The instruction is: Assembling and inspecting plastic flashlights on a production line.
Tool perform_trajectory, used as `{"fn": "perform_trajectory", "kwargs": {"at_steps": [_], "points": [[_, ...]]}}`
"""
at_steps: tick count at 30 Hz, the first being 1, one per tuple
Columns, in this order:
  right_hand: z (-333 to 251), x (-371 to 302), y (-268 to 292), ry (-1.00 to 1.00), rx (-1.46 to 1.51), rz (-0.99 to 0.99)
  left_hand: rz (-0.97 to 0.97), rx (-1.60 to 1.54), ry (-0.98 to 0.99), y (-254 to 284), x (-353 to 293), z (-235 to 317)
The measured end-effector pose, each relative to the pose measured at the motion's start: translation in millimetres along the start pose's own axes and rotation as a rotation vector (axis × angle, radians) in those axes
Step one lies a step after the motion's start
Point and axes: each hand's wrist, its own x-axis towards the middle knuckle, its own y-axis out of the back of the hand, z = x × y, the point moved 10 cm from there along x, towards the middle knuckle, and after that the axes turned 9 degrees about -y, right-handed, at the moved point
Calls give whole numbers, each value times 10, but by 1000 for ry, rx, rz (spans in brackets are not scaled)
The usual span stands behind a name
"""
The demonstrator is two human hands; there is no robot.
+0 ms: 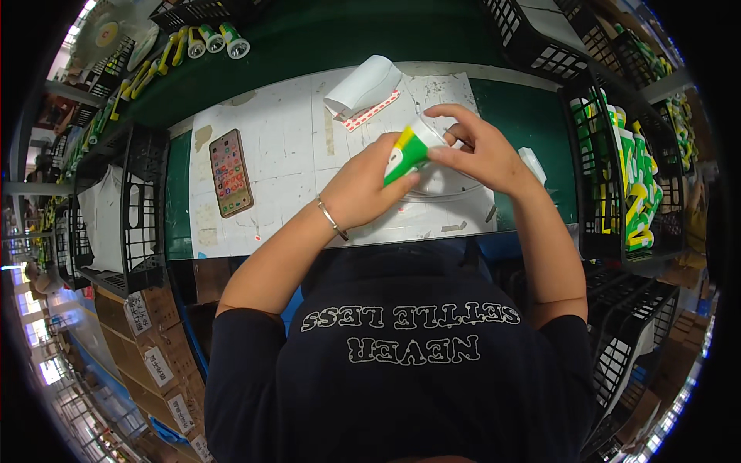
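A green, yellow and white flashlight is tilted over the worktable between my hands. My left hand is wrapped around its green body, and a metal bracelet circles that wrist. At the wide white head end, the thumb and fingers of my right hand are curled around the rim. Below the flashlight lies a round, pale dish-like thing, partly covered by my hands. Just beyond them, a curled white sheet rests by a strip with red marks.
A phone with a lit screen lies at the left on the white table covering. At the right, a black crate holds several similar flashlights. Another black crate stands at the left. More flashlights line the far left edge.
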Motion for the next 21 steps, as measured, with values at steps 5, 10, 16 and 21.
{"fn": "perform_trajectory", "kwargs": {"at_steps": [5, 10, 16, 21], "points": [[39, -52, 28, -21, -24, -128, -247, 243, 69, 218, -111, -40], [68, -39, 88, -30, 157, -157, -322, 189, 174, 444, -269, -231], [75, 161, -239, -45, 234, -233, -286, -120, 207, 74, -187, -378], [655, 581, 194, -229, -373, 308, -43, -525, 466, -85, -280, -801]]}}
